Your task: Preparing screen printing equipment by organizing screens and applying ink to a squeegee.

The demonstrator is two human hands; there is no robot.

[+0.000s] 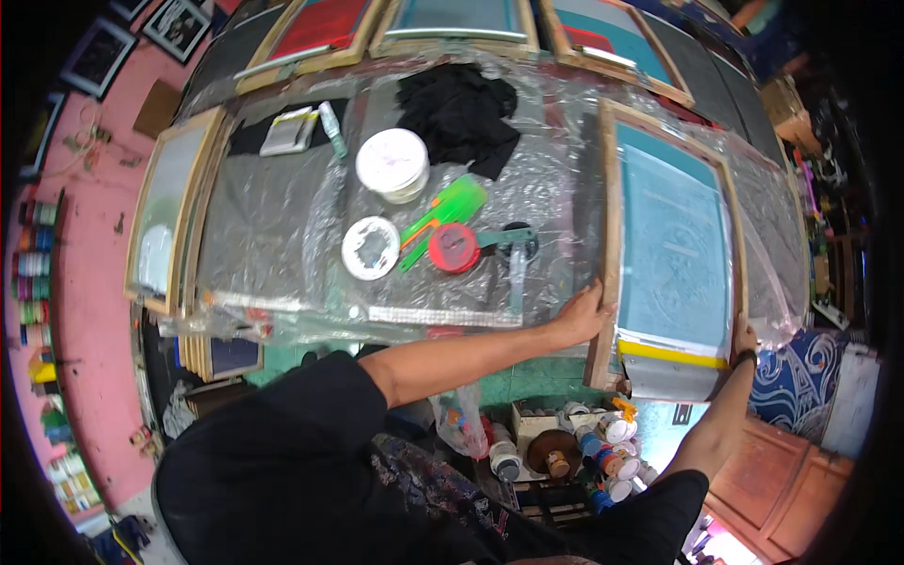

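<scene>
A wooden screen-printing frame [610, 217] with teal mesh [673, 226] lies at the right side of the plastic-covered table, its near end jutting past the edge. My left hand [582, 315] grips the frame's left side rail near that end. Curled round the lower right corner is my right hand [745, 341], its fingers partly hidden. Between the hands, a yellow strip [673, 354] crosses the near end of the mesh, with a grey flap [670, 379] below it. A pale pattern shows faintly in the mesh.
Mid-table sit a white tub [394, 165], a white lid [371, 249], a red-rimmed pot [454, 248], green scrapers [460, 201], a ruler [443, 317] and black cloth [460, 111]. More frames [174, 207] stand left and along the far side. Paint containers [603, 457] crowd below the table.
</scene>
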